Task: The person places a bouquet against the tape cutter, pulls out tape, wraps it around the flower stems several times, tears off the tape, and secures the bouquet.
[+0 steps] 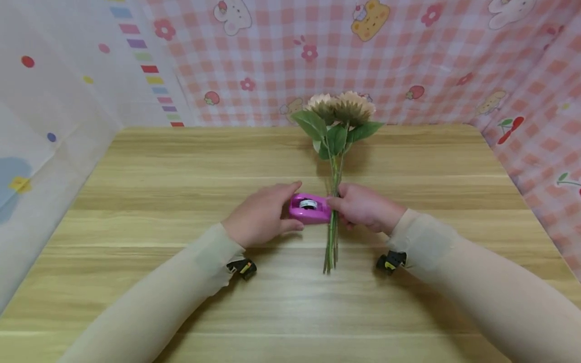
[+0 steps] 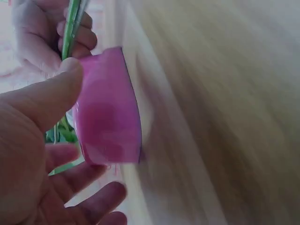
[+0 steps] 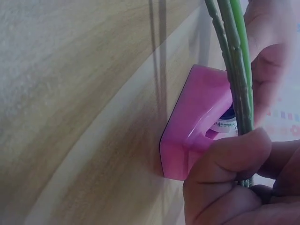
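Note:
My right hand (image 1: 365,207) pinches a bundle of green flower stems (image 1: 332,242) between thumb and fingers. Pale artificial flowers (image 1: 347,108) with broad green leaves top the stems at the far end. Beside the stems, a pink tape dispenser (image 1: 309,216) stands on the table, a white tape roll (image 1: 308,204) in its well. My left hand (image 1: 260,214) straddles the dispenser's left end, thumb on the near side and fingers on the far side. In the left wrist view, its thumb tip overlaps the dispenser's upper edge and its fingers are spread. My right thumb is right at the dispenser's front end.
The wood-grain table (image 1: 154,212) runs back to a pink checked cloth (image 1: 272,55) with cartoon prints. A white printed cloth (image 1: 54,101) hangs at the left side. Black wrist cameras (image 1: 245,267) are strapped under both sleeves, close over the table.

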`<action>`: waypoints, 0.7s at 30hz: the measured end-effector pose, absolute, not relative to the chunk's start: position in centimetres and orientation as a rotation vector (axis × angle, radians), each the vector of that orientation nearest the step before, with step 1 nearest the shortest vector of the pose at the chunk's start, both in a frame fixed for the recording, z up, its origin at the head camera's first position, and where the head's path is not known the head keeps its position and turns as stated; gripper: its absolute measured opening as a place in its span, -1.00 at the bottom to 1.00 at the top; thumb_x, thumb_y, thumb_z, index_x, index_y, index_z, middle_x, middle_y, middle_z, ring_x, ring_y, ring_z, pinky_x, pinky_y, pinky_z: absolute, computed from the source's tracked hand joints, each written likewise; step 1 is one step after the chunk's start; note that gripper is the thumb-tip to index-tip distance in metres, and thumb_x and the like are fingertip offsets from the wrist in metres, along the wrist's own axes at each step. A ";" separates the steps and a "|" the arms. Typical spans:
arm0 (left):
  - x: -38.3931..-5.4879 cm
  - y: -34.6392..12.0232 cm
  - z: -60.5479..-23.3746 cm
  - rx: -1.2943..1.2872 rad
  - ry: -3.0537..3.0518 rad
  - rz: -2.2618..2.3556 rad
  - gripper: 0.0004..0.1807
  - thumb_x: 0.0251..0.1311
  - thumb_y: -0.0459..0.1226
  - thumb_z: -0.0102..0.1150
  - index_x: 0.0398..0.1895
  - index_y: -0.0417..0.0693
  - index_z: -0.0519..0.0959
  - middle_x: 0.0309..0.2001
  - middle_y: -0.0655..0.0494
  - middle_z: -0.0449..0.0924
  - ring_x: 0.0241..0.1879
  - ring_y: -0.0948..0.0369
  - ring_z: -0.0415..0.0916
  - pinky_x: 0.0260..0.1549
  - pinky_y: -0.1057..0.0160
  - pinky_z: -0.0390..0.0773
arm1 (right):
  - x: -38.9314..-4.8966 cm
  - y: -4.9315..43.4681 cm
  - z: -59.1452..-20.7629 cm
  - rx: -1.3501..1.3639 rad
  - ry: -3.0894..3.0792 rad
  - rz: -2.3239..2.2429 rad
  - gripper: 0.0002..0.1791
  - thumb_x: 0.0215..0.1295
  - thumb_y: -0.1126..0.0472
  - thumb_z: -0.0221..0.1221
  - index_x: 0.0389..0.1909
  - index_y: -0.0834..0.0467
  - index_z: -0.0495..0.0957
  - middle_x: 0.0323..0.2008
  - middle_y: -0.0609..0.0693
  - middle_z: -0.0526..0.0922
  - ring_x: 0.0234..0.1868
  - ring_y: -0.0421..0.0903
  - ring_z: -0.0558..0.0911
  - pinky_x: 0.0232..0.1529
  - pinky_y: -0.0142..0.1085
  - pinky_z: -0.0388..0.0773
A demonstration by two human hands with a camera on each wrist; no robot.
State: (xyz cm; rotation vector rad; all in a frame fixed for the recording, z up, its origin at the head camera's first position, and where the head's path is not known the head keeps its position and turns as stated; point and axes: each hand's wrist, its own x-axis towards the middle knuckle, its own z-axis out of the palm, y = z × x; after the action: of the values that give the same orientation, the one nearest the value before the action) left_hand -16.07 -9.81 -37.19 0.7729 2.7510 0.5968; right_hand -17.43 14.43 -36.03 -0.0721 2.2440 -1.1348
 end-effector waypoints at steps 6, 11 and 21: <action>-16.5 -8.9 -37.1 0.823 2.768 0.525 -0.27 0.35 0.07 0.37 0.50 0.07 0.43 0.23 0.06 0.66 0.20 0.05 0.63 0.32 -0.01 0.55 | -17.3 14.4 -35.9 -0.070 2.237 -1.146 -0.78 0.65 0.16 0.01 -0.20 0.23 0.38 -0.52 0.00 0.44 -0.56 -0.14 0.46 -0.46 -0.30 0.56; -16.8 -8.6 -36.9 0.810 2.791 0.474 -0.50 0.38 0.07 0.33 0.28 0.14 0.54 -0.05 0.19 0.68 -0.09 0.14 0.63 0.07 0.04 0.63 | -17.3 14.4 -35.9 -0.079 2.196 -1.208 -0.80 0.66 0.21 -0.03 -0.19 0.25 0.35 -0.50 0.00 0.45 -0.53 -0.15 0.48 -0.46 -0.31 0.62; -16.8 -8.3 -36.7 0.784 2.794 0.417 -0.53 0.39 0.09 0.31 0.25 0.17 0.54 -0.04 0.19 0.67 -0.08 0.13 0.63 0.05 0.03 0.63 | -17.4 14.9 -35.7 -0.078 2.168 -1.234 -0.85 0.64 0.26 -0.02 -0.18 0.26 0.33 -0.50 0.01 0.45 -0.49 -0.12 0.50 -0.46 -0.31 0.63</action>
State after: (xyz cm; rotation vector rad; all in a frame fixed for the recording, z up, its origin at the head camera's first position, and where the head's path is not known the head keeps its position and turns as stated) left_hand -16.80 -8.28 -36.66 0.7840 2.7937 0.4167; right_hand -17.38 14.87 -35.69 -0.0779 2.1675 -1.2342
